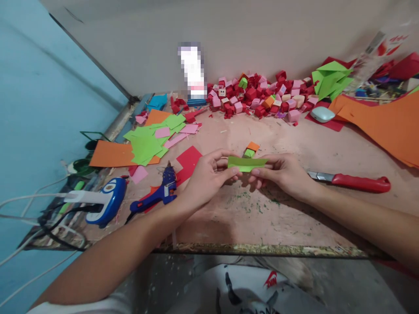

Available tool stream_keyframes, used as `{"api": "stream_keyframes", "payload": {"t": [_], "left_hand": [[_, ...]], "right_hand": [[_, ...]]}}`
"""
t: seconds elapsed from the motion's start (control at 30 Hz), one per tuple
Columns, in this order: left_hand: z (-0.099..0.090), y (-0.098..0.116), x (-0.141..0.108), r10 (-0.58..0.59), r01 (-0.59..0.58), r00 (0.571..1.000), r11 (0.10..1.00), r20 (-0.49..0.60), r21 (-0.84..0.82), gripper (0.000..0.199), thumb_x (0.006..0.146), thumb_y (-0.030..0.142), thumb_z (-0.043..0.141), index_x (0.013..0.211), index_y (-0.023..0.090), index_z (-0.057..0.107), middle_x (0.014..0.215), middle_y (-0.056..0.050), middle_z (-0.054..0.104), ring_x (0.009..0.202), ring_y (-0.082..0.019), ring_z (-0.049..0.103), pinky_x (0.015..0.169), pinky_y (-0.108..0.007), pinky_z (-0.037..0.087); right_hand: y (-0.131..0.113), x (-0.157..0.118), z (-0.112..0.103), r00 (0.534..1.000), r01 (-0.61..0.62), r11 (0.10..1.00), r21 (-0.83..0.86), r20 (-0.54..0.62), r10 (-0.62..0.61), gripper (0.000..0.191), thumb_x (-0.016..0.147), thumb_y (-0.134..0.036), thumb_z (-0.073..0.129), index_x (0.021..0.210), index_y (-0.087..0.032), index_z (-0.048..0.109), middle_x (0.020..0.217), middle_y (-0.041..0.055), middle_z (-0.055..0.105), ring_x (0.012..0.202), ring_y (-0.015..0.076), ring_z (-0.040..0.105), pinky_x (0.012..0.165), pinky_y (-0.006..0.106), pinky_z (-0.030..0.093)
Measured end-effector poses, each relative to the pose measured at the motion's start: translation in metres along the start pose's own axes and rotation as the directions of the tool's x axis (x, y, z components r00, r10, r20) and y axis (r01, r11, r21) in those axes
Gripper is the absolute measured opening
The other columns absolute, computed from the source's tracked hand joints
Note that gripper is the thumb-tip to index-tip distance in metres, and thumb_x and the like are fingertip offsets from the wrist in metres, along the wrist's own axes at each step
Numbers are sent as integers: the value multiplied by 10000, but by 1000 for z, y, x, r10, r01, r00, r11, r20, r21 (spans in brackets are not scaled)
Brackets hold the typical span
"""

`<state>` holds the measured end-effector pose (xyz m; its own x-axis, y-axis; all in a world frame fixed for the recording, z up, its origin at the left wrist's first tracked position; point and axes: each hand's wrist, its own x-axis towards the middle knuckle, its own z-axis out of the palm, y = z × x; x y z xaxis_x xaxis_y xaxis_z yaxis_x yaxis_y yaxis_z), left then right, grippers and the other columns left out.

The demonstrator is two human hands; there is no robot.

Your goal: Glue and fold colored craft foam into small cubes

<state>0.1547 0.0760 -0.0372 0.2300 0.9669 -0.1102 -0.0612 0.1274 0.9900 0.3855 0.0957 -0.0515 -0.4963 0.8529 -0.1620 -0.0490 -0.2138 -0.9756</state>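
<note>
Between my two hands is a narrow strip of green paper [247,164], creased along its length. My left hand [216,169] pinches its left end between thumb and fingers. The right end is gripped the same way by my right hand [278,171]. Just beyond the strip, a small folded piece in orange and green paper [250,150] lies on the table. A knife with a red handle [360,182] rests to the right of my right hand, its blade partly hidden behind my wrist. Left of my left hand lies a blue glue gun [160,192].
Many small red and pink paper cubes [252,98] are heaped along the wall. Green sheets [147,139] and orange paper [109,153] lie at left, near a blue-and-white power strip [109,200] with cables. At right are large orange sheets [379,126] and a pale rounded case [322,114].
</note>
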Motion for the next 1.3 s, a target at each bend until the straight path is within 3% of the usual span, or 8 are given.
{"api": "stream_keyframes", "payload": {"t": [0.23, 0.43, 0.6, 0.83, 1.07, 1.3], "left_hand": [[0, 2, 1, -7, 6, 999, 999, -32, -40, 372, 812, 248, 883, 1121, 157, 697, 855, -55, 797, 727, -146, 754, 665, -220, 597], [0, 4, 1, -81, 84, 994, 996, 73, -28, 397, 804, 277, 898, 1123, 139, 708, 876, -70, 802, 716, -143, 750, 683, -233, 604], [2, 4, -1, -12, 10, 998, 999, 61, 34, 278, 863, 358, 865, 1011, 144, 766, 849, -45, 786, 713, -123, 721, 681, -214, 591], [3, 3, -3, -22, 23, 999, 999, -29, 36, 312, 877, 359, 853, 1113, 155, 840, 859, -75, 810, 658, -138, 715, 625, -235, 594], [-1, 1, -1, -31, 31, 999, 999, 17, -30, 302, 921, 411, 818, 1099, 170, 857, 873, -81, 810, 678, -130, 720, 657, -226, 607], [1, 1, -3, -25, 26, 999, 999, -27, 28, 291, 903, 423, 832, 1062, 179, 841, 905, -61, 797, 672, -139, 722, 634, -243, 598]], "right_hand": [[-3, -1, -1, 1000, 1, 999, 48, 15, -1, 260, 917, -400, 846, 936, -141, 833, 802, 83, 827, 625, 131, 745, 586, 219, 539], [-5, -2, 1, 1000, 23, 997, 74, 10, -24, 291, 877, -404, 880, 1050, -176, 835, 843, 65, 830, 684, 157, 765, 624, 241, 573], [-6, -2, 1, 999, 53, 999, -2, 1, -53, 247, 876, -443, 866, 936, -205, 851, 783, 46, 808, 653, 158, 738, 613, 264, 569], [-4, -2, 1, 998, 67, 997, 39, 4, -67, 313, 898, -386, 840, 1162, -219, 849, 843, 42, 829, 628, 167, 755, 627, 296, 610], [-1, -2, 0, 991, 131, 991, -9, -11, -131, 260, 935, -336, 804, 1172, -249, 867, 938, 52, 832, 651, 154, 759, 642, 295, 620], [-5, -4, 1, 996, 88, 996, -33, 32, -87, 386, 911, -426, 838, 1233, -213, 842, 1018, 88, 835, 668, 163, 766, 600, 271, 592]]}}
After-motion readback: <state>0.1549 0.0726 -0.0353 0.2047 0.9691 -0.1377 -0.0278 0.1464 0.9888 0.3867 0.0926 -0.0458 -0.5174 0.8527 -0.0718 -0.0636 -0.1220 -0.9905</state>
